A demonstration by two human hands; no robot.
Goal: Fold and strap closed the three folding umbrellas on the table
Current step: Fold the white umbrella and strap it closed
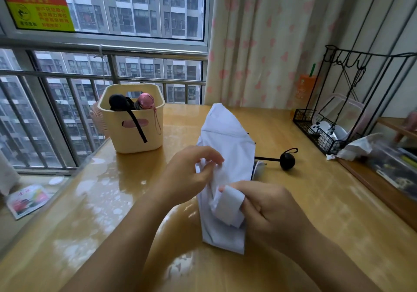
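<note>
A white folding umbrella point(225, 138) is held above the wooden table point(316, 212), its loose canopy hanging in folds. My left hand point(189, 174) pinches a fold of the canopy at its left edge. My right hand point(268, 210) grips the lower part of the canopy, and the white closing strap point(230, 203) is wrapped over its fingers. The umbrella's black ball-shaped handle point(287, 160) with a wrist loop sticks out to the right on its dark shaft. Two more umbrellas stand in a cream basket point(133, 133): a black one point(119, 102) and a pink one point(146, 100).
A black wire rack point(327, 138) with small items stands at the table's right. Crumpled white tissue point(356, 149) lies beside it, and a lower shelf with clutter runs along the right edge. A window with railings is behind; a curtain hangs at the back.
</note>
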